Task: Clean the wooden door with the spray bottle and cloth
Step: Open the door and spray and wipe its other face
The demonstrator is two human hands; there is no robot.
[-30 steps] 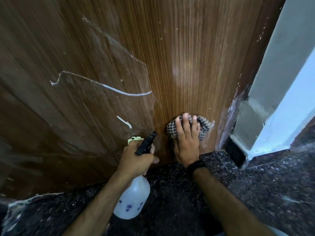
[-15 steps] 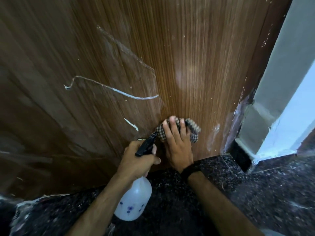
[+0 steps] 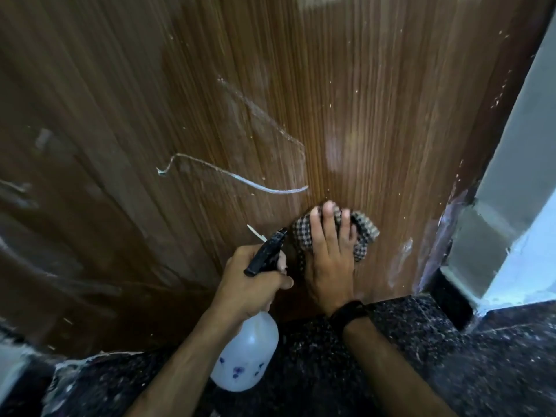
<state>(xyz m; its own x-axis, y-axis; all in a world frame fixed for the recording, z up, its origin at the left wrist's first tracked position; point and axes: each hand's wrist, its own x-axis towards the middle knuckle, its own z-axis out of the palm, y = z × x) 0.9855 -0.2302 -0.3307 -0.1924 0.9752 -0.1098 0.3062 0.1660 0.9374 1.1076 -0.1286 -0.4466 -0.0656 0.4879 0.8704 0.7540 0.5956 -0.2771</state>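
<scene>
Since a second ago the right hand [image 3: 329,260] has slid the cloth [image 3: 365,233] leftward along the foot of the door, away from the frame edge, so that it now lies just beside the spray bottle's nozzle; the left hand [image 3: 249,284] has kept its place. The wooden door [image 3: 346,100] fills most of the view, its brown grain running vertically, with a curved white streak [image 3: 240,179] across the middle, a short white mark near the nozzle, scattered pale specks, and a whitish smear low on the right. To the right stands a pale painted door frame [image 3: 523,182], and below lies a dark speckled stone floor [image 3: 451,371]. The right hand presses the checked cloth flat against the door with fingers fairly straight and spread over it, a dark band [image 3: 350,311] on the wrist. The left hand grips the neck of the spray bottle [image 3: 246,353], fingers curled round it. The bottle's long axis runs from its white body, low and nearer the camera, up toward the door, and its black nozzle [image 3: 266,251] points up and right at the wood near the cloth.
</scene>
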